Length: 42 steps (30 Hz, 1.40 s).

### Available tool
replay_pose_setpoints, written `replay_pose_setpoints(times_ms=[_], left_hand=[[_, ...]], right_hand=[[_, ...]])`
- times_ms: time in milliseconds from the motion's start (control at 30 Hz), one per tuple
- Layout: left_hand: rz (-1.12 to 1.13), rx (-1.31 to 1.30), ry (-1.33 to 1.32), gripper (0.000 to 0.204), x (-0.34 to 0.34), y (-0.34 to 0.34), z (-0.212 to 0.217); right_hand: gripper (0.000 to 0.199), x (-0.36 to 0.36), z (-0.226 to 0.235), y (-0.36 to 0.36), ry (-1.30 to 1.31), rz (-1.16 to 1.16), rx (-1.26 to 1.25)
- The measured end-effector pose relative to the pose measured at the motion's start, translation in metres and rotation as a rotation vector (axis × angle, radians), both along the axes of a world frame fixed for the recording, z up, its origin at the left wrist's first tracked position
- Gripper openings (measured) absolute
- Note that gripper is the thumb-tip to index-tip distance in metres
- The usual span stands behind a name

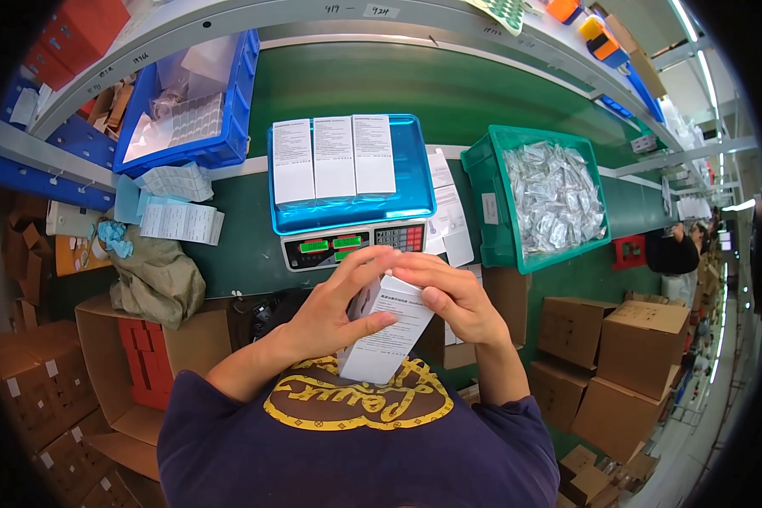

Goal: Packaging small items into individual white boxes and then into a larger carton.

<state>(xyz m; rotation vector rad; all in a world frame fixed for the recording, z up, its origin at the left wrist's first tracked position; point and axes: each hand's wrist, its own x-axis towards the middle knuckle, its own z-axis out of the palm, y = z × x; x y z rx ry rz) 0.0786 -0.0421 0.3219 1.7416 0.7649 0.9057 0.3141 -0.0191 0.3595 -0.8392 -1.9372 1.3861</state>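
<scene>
Both hands hold one white carton close to my chest, below the scale. My left hand wraps the carton's left side, thumb across its front. My right hand grips the carton's top end, fingers curled over the flap. Three more white cartons lie side by side in a blue tray on top of a digital scale with green displays and a keypad.
A green bin of silver foil sachets stands to the right of the scale. A blue bin with leaflets sits back left, with folded leaflets and a grey cloth nearby. Cardboard boxes stand around the floor.
</scene>
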Motion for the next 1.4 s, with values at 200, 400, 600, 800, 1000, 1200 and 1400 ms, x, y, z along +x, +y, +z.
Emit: replay_pose_setpoints(times_ms=[200, 400, 600, 800, 1000, 1200, 1400], left_hand=[[0.004, -0.234, -0.001, 0.085, 0.006, 0.004, 0.0], [0.002, -0.311, -0.031, 0.095, 0.009, 0.009, 0.003], [0.017, -0.326, -0.128, 0.087, 0.007, 0.003, -0.002], [-0.009, -0.071, -0.041, 0.063, 0.004, 0.005, -0.016], [0.176, -0.275, -0.094, 0.053, 0.018, 0.01, -0.024], [0.357, 0.223, 0.39, 0.067, 0.02, 0.092, -0.05], [0.209, 0.554, 1.006, 0.089, -0.023, 0.149, -0.084]], right_hand=[[0.034, 0.003, 0.0, 0.009, 0.073, 0.02, -0.142], [0.036, -0.003, 0.014, 0.017, -0.173, 0.081, 0.025], [0.035, 0.0, -0.004, 0.003, -0.042, 0.055, -0.13], [0.045, -0.004, -0.059, -0.021, 0.143, -0.163, 0.116], [0.051, -0.041, -0.049, -0.024, 0.218, -0.543, -0.063], [0.04, -0.002, -0.107, 0.085, 0.375, -0.778, -0.228], [0.034, 0.03, -0.171, 0.236, 0.084, -0.758, -0.057]])
